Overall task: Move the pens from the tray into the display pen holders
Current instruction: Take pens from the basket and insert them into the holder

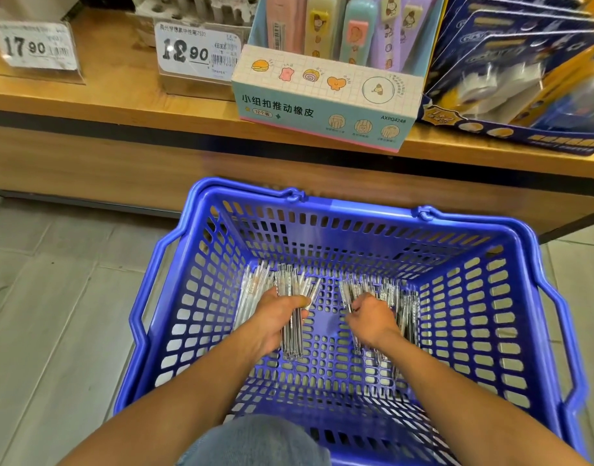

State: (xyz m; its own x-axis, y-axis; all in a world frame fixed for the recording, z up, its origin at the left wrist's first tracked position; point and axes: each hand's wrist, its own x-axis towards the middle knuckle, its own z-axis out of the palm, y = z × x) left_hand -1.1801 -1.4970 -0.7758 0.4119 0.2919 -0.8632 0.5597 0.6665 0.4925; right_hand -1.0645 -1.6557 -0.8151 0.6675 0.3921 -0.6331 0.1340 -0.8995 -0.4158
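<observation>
While both forearms reach down into the blue shopping basket (510, 297), the left hand (275, 317) curls its fingers round a bundle of clear pens (293, 327), and the right hand (371, 317) bends its fingers into a second heap of pens (401, 307) at 3 o'clock of the first; whether it grips any I cannot tell. More pens lie on the basket floor at 9 o'clock of the left hand. At 12 o'clock, a wooden shelf (103, 105) carries price tags (194, 50) and an eraser display box (325, 102). Grey floor tiles (53, 297) lie at 9 o'clock. Blue blister packs (524, 62) are cut off at 2 o'clock.
</observation>
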